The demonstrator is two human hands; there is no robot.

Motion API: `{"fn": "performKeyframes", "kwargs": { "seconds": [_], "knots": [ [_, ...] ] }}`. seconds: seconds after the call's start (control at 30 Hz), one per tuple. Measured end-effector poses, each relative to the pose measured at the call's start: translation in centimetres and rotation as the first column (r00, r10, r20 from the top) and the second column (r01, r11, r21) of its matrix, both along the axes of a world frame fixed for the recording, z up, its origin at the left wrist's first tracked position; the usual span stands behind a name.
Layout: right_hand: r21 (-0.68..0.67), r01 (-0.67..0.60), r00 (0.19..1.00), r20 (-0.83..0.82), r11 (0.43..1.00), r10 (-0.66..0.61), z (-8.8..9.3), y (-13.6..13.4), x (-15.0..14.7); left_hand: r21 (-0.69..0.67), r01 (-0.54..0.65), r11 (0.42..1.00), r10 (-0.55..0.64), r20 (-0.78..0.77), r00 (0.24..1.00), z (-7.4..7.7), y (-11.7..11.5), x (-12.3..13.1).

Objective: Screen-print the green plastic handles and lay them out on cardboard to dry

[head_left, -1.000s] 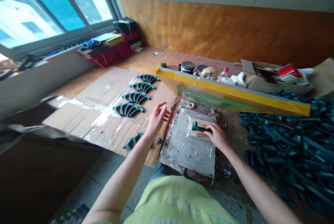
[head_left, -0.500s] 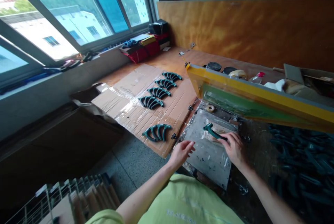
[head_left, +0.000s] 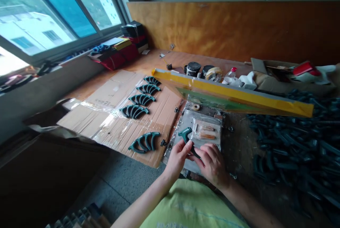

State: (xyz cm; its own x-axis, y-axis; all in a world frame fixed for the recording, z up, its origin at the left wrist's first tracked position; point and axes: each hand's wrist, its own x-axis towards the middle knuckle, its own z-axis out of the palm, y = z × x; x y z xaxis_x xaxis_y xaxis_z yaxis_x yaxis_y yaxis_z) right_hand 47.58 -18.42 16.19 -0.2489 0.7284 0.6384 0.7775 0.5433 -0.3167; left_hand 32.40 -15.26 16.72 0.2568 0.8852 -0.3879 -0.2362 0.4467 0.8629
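Note:
Both hands meet on one dark green T-shaped plastic handle, its wider head pointing away from me. My left hand pinches it near the neck, thumb on top. My right hand is closed around the lower end, which the fingers partly hide. Below them is a grey metal plate. A clear-wrapped pad with brownish shaped pieces lies on it, just beyond my hands. To the left, several green handles are laid in nested fans on flattened cardboard.
A yellow-edged screen frame hangs tilted over the plate's far side. Many dark green handles are heaped at right. Behind the frame stand black-lidded tubs, a red-capped bottle and an open carton. A tape roll sits near the frame.
My right hand has brought the handle off the pad toward me, and my left hand has come across and gripped it too. The yellow-edged frame sits lower. The view has turned right.

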Motion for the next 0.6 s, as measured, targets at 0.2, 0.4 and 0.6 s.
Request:
{"fn": "performKeyframes", "kwargs": {
  "seconds": [0.2,0.4,0.6],
  "knots": [
    [0.027,0.069,0.996,-0.054,0.997,-0.067,0.3,-1.0,0.9,0.092,0.078,0.993,-0.076,-0.029,0.997,1.6,0.0,1.7],
    [-0.03,-0.003,0.994,-0.113,1.0,0.0,-0.2,-1.1,3.3,0.12,0.111,0.987,-0.093,-0.148,0.985,1.5,0.3,2.6],
    [-0.208,0.166,0.919,-0.321,0.964,-0.228,-4.5,3.7,11.6,-0.014,-0.036,0.999,0.03,-0.32,0.947,-1.1,0.3,2.4]
  ]
}}
